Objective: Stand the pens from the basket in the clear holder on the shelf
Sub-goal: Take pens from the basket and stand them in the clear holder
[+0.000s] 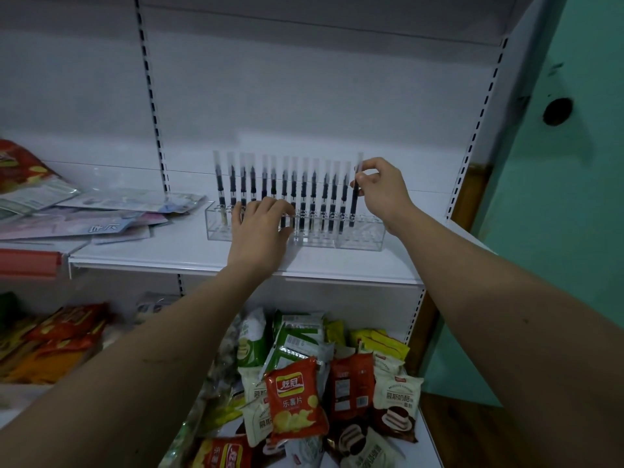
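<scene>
Pens (304, 194) stand in a long row in the clear holder (358, 236), which sits on the white shelf (189, 248). Each one is straight up and down, with its pale cap on top and its dark part low in the holder. The row starts at the left end and runs almost to the right end. A few holes on the far right look empty.

On the left, flat packets (87, 221) lie in a messy pile on the shelf, near the holder but not touching it.

The left hand (260, 228) rests on the front of the holder, near the middle. Its fingers curl over the top edge, among the pens there. It looks like it keeps the holder from sliding.

The right hand (380, 187) pinches the last pen (354, 197) on the right, high up near the cap, between thumb and fingers. This pen leans just a little, top to the right, and its bottom end is at a hole.

A pen like this is probably light, thin and stiff. Its smooth side could slip, so a soft pinch near the top seems best, letting it drop straight down.

Below the shelf sit many snack bags (297, 400). The basket is not in view.
</scene>
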Motion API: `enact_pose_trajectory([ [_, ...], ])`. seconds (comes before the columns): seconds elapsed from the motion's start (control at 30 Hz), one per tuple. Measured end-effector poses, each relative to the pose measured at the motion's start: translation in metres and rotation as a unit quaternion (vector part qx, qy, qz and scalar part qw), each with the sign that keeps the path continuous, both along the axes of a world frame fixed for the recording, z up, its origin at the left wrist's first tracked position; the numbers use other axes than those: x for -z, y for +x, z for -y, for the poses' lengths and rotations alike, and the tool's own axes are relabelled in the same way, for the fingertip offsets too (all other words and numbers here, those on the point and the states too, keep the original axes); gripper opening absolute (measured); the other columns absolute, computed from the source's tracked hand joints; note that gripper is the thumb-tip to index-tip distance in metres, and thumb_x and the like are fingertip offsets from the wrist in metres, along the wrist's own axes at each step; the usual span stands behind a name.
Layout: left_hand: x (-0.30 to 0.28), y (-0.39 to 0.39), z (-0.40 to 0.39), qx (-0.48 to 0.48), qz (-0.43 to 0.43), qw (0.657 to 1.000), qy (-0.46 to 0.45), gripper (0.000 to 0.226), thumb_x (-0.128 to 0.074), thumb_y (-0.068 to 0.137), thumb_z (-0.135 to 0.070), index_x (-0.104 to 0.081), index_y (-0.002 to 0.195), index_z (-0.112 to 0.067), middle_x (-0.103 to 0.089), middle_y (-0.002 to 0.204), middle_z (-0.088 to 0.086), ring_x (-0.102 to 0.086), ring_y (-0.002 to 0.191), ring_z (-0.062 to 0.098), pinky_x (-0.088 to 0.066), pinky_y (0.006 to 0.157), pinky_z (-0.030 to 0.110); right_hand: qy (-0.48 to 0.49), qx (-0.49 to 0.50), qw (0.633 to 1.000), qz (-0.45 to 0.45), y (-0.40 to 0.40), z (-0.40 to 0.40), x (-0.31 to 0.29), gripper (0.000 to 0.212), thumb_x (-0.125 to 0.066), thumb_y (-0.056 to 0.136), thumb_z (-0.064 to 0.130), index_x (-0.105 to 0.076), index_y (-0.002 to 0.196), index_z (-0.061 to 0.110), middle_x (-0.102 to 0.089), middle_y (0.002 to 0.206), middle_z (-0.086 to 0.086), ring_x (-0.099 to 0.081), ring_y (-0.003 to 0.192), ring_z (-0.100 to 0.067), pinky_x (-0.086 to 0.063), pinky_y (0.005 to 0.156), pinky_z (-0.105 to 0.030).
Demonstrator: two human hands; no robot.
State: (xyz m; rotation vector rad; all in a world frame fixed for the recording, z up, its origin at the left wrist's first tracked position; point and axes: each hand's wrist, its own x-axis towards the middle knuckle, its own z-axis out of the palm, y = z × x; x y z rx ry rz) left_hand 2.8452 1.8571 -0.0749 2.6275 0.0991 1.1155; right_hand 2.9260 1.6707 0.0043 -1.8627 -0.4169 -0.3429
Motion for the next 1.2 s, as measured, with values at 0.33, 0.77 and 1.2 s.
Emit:
enact_pose_trajectory([
  [0.33,0.003,0.000,-0.002,0.011,0.011,1.000,0.000,0.028,-0.058,0.094,-0.027,-0.054,0.122,-0.030,-0.055,0.128,-0.007,-0.044,0.126,0.020,-0.009,0.119,0.049,-0.083,0.020,0.996,-0.019,-0.006,0.001,0.015,0.013,-0.043,0.101,0.008,-0.053,0.108,0.013,-0.062,0.100,-0.010,-0.057,0.081,-0.022,-0.043,0.056,-0.026],
  [0.77,0.008,-0.052,0.008,0.053,0.038,0.981,-0.185,0.041,-0.042,0.101,-0.035,-0.046,0.139,-0.021,-0.048,0.143,0.002,-0.038,0.134,0.020,-0.021,0.117,0.048,-0.236,0.034,0.969,0.062,-0.100,0.006,0.041,0.045,-0.041,0.103,0.028,-0.038,0.145,0.010,-0.042,0.149,-0.008,-0.040,0.135,-0.025,-0.033,0.109,-0.036],
  [1.2,0.094,-0.165,0.036,0.128,0.003,0.910,-0.395,0.036,-0.037,0.102,-0.042,-0.049,0.134,-0.034,-0.049,0.139,-0.007,-0.043,0.128,0.009,-0.035,0.110,0.038,-0.317,-0.026,0.946,0.064,-0.206,-0.020,0.157,0.053,-0.039,0.101,0.042,-0.039,0.147,0.015,-0.040,0.151,-0.003,-0.037,0.138,-0.022,-0.031,0.114,-0.040],
])
